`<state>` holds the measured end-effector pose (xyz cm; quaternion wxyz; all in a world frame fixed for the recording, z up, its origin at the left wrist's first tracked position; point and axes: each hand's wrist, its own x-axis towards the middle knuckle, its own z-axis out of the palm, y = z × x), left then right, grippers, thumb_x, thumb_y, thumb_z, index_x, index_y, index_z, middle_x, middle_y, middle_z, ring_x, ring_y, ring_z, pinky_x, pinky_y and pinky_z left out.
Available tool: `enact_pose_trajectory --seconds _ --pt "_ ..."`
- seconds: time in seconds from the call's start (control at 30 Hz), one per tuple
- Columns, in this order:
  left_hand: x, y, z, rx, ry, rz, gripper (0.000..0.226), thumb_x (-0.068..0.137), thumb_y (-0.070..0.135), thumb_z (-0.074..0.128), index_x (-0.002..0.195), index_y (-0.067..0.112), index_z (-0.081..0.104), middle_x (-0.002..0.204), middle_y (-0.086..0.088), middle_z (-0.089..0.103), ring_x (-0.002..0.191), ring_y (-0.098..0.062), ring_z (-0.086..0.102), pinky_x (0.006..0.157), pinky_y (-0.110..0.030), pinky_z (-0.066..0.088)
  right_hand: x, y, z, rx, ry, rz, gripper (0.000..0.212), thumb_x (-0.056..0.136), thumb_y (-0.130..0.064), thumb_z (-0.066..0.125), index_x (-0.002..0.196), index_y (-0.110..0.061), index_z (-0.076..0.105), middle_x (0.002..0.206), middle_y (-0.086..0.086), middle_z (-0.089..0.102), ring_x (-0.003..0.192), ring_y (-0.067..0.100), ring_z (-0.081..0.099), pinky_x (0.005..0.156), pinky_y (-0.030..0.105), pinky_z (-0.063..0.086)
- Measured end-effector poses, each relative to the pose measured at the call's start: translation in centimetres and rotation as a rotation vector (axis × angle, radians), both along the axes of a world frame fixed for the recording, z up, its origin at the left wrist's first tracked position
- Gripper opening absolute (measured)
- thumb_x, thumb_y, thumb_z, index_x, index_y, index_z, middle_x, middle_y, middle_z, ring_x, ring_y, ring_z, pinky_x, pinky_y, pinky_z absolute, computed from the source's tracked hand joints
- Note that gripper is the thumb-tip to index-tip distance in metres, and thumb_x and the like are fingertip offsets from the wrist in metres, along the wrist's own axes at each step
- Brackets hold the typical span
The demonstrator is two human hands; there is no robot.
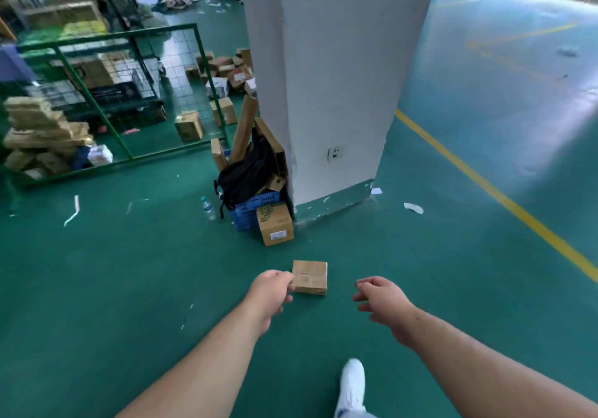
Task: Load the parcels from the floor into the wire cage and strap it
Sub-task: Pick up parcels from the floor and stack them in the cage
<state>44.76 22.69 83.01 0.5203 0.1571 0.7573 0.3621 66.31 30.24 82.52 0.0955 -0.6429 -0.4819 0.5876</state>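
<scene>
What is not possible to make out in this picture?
Head view:
Left hand: fingertips hidden by the hand itself, so touch on the small parcel is unclear.
Label on the bigger box: too small.
Wire cage: cut by the left edge, its load blurred.

A small flat brown cardboard parcel (pixel 309 276) lay on the green floor (pixel 129 288), a taller labelled box (pixel 275 226) stood just beyond it, and the green wire cage (pixel 97 38), partly loaded, stood far left.
</scene>
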Motion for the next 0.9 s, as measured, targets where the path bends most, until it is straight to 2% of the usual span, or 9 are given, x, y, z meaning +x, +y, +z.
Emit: enact_pose_trajectory --seconds 0.23,0.4,0.6,0.73,0.9 --pt "-3.7 11.1 -1.9 -0.066 0.006 0.047 0.013 0.100 0.025 0.054 0.104 0.016 0.062 0.093 0.001 0.066 0.082 -0.018 0.060 0.067 -0.029 0.041 -3.6 13.8 -4.0 -0.032 -0.049 0.027 0.019 0.103 -0.022 0.046 0.110 -0.019 0.064 0.105 0.005 0.072 0.086 0.021 0.065 0.069 0.029 0.045" --pt "-9.2 16.1 -1.8 -0.045 0.060 0.147 0.017 0.098 0.030 0.056 0.104 0.016 0.064 0.100 0.000 0.069 0.084 -0.017 0.064 0.076 -0.033 0.046 -9.4 23.4 -5.1 -0.030 -0.085 0.162 0.021 0.101 -0.023 0.049 0.111 -0.014 0.065 0.105 0.007 0.071 0.089 0.022 0.066 0.073 0.031 0.047" --pt "-17.0 19.5 -2.8 -0.115 0.066 0.275 0.022 0.100 0.031 0.056 0.111 0.014 0.065 0.106 -0.001 0.070 0.088 -0.018 0.066 0.077 -0.033 0.048 -19.2 31.5 -5.5 -0.041 -0.061 0.330 0.023 0.104 -0.027 0.049 0.121 -0.016 0.059 0.108 0.006 0.070 0.100 0.024 0.067 0.074 0.033 0.049" --pt "-23.6 22.6 -6.7 -0.168 0.047 0.356 0.017 0.100 0.030 0.056 0.109 0.017 0.064 0.102 0.000 0.068 0.084 -0.018 0.064 0.074 -0.032 0.046 -25.5 35.8 -8.4 -0.046 -0.106 0.414 0.023 0.104 -0.027 0.048 0.120 -0.014 0.059 0.107 0.005 0.070 0.098 0.024 0.066 0.076 0.033 0.050" --pt "-30.0 28.8 -14.1 -0.241 -0.033 0.280 0.014 0.101 0.029 0.055 0.108 0.019 0.061 0.100 0.000 0.065 0.082 -0.018 0.061 0.072 -0.032 0.043 -31.3 41.0 -15.2 -0.067 -0.189 0.406 0.025 0.103 -0.029 0.049 0.123 -0.018 0.059 0.105 0.002 0.071 0.098 0.021 0.067 0.088 0.038 0.053"
